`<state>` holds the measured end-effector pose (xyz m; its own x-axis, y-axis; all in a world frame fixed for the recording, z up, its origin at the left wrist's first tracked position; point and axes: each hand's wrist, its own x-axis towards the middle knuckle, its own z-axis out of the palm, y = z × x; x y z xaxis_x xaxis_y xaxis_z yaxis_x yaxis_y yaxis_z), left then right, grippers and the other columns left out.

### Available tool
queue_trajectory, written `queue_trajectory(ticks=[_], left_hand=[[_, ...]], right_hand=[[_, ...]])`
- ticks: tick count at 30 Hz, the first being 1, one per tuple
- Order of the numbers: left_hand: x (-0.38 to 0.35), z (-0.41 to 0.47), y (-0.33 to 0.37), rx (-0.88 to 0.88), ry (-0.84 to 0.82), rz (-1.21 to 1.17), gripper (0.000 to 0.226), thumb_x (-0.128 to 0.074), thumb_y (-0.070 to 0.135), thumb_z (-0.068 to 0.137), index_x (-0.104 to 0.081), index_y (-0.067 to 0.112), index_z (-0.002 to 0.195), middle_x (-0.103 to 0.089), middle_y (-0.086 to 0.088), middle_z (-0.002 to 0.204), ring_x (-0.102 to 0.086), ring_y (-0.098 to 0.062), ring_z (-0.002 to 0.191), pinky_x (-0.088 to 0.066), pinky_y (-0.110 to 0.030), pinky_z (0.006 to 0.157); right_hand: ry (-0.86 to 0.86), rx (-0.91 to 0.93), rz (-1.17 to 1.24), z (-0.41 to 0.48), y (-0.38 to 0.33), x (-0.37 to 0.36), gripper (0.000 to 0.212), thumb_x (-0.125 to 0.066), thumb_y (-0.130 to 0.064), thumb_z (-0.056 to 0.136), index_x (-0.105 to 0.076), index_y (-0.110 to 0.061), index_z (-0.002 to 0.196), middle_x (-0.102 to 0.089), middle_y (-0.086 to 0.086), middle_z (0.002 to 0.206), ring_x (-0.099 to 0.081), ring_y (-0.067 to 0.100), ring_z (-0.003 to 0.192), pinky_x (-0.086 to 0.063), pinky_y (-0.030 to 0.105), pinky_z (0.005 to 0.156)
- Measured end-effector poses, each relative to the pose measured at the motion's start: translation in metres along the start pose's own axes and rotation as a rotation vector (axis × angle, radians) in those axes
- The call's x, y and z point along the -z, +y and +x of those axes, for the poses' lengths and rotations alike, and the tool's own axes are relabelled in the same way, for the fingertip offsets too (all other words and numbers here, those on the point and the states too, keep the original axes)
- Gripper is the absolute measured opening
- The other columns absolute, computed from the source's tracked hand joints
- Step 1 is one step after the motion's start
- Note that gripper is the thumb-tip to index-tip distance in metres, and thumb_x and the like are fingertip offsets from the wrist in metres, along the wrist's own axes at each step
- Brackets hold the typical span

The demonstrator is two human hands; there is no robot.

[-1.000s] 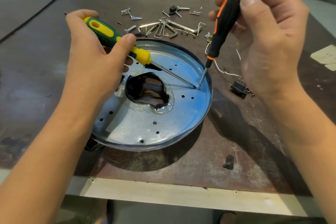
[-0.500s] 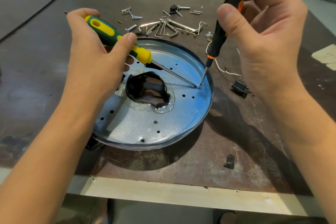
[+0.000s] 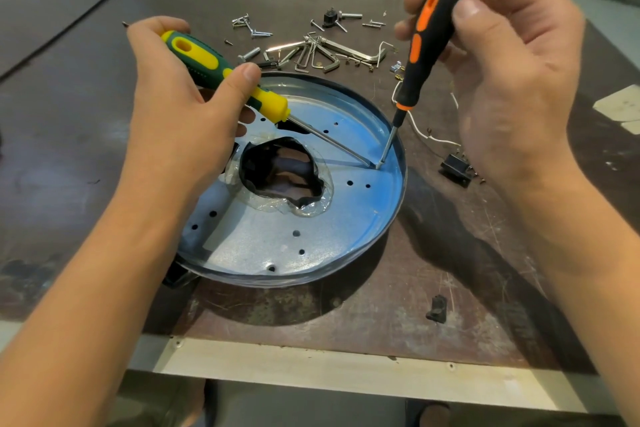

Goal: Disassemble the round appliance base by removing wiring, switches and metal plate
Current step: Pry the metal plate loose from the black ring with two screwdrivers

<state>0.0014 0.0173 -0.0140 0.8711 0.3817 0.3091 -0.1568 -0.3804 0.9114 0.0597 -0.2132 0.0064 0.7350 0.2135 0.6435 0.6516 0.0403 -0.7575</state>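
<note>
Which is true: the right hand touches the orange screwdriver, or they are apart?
Touching. The head view shows the right hand pinching the orange screwdriver by its handle.

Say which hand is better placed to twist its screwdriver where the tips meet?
Right hand, probably: it pinches the orange screwdriver nearly upright on the metal plate. The left hand holds the yellow screwdriver slanted low.

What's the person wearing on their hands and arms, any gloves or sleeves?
Neither. The left hand and right hand are ungloved, with short nails and no rings visible. The left forearm and right forearm show no sleeve, watch or bracelet.
</note>
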Motion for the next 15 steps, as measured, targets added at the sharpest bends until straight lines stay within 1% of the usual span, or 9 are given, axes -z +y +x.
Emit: queue_trajectory(ticks=[1, 3, 5, 7, 9, 11, 13, 15], left_hand=[[-0.0001, 0.0001, 0.0001, 0.000, -0.001, 0.002, 0.043, -0.065, 0.025, 0.096, -0.030, 0.023, 0.121, -0.061, 0.001, 0.094, -0.070, -0.011, 0.070, -0.061, -0.029, 0.068], [-0.0003, 0.0001, 0.0003, 0.003, 0.000, 0.000, 0.043, -0.065, 0.025, 0.096, -0.030, 0.024, 0.121, -0.061, 0.000, 0.095, -0.070, -0.012, 0.071, -0.062, -0.032, 0.069], [0.0000, 0.0001, 0.0002, 0.006, -0.003, -0.005, 0.043, -0.065, 0.025, 0.096, -0.030, 0.024, 0.122, -0.062, -0.005, 0.099, -0.070, -0.013, 0.071, -0.062, -0.033, 0.070], [0.0001, -0.0002, 0.0003, 0.008, -0.008, -0.005, 0.044, -0.065, 0.025, 0.096, -0.030, 0.023, 0.122, -0.063, -0.010, 0.103, -0.071, -0.013, 0.073, -0.062, -0.034, 0.070], [0.0005, -0.0005, 0.0006, 0.009, -0.006, 0.000, 0.044, -0.065, 0.026, 0.096, -0.030, 0.023, 0.123, -0.062, -0.012, 0.107, -0.071, -0.014, 0.073, -0.062, -0.033, 0.069], [0.0008, -0.0003, 0.0009, 0.010, -0.005, -0.001, 0.044, -0.065, 0.026, 0.097, -0.030, 0.024, 0.122, -0.062, -0.007, 0.104, -0.071, -0.013, 0.073, -0.062, -0.033, 0.069], [0.0009, -0.0001, 0.0012, 0.009, -0.006, 0.003, 0.043, -0.065, 0.025, 0.097, -0.030, 0.024, 0.122, -0.061, -0.002, 0.099, -0.071, -0.013, 0.073, -0.062, -0.032, 0.069], [0.0007, -0.0004, 0.0015, 0.011, -0.010, 0.005, 0.043, -0.065, 0.025, 0.097, -0.030, 0.023, 0.122, -0.062, -0.005, 0.101, -0.071, -0.015, 0.074, -0.062, -0.034, 0.070]], right_hand=[[0.009, -0.017, 0.016, -0.0005, -0.0003, -0.0009, 0.025, -0.042, 0.000, 0.104, -0.051, -0.002, 0.127, -0.062, 0.016, 0.108, -0.062, 0.029, 0.096, -0.056, 0.047, 0.085], [0.011, -0.004, -0.015, -0.0010, -0.0012, -0.0039, 0.015, -0.050, -0.006, 0.104, -0.052, -0.006, 0.119, -0.058, 0.010, 0.101, -0.057, 0.022, 0.090, -0.049, 0.037, 0.079], [0.027, 0.045, -0.087, 0.0003, -0.0005, -0.0043, 0.016, -0.060, -0.005, 0.101, -0.052, -0.009, 0.114, -0.055, 0.005, 0.096, -0.053, 0.015, 0.087, -0.047, 0.031, 0.079], [0.024, 0.052, -0.094, 0.0015, 0.0016, -0.0014, 0.019, -0.058, 0.001, 0.100, -0.052, -0.006, 0.117, -0.058, 0.008, 0.099, -0.057, 0.017, 0.089, -0.050, 0.033, 0.079], [0.032, -0.004, -0.005, 0.0003, 0.0016, 0.0011, 0.025, -0.047, 0.005, 0.100, -0.052, 0.000, 0.124, -0.061, 0.017, 0.109, -0.062, 0.028, 0.096, -0.054, 0.040, 0.086], [0.076, -0.060, 0.083, -0.0013, 0.0002, 0.0005, 0.029, -0.040, 0.003, 0.101, -0.052, 0.003, 0.127, -0.063, 0.020, 0.111, -0.063, 0.032, 0.099, -0.054, 0.041, 0.089], [0.078, -0.045, 0.037, -0.0024, 0.0004, -0.0025, 0.025, -0.047, -0.003, 0.103, -0.055, 0.002, 0.126, -0.062, 0.013, 0.105, -0.060, 0.027, 0.095, -0.051, 0.034, 0.085], [0.063, 0.030, -0.094, -0.0023, 0.0013, -0.0048, 0.026, -0.061, -0.004, 0.099, -0.056, -0.001, 0.124, -0.057, 0.004, 0.096, -0.053, 0.016, 0.087, -0.045, 0.025, 0.080]])
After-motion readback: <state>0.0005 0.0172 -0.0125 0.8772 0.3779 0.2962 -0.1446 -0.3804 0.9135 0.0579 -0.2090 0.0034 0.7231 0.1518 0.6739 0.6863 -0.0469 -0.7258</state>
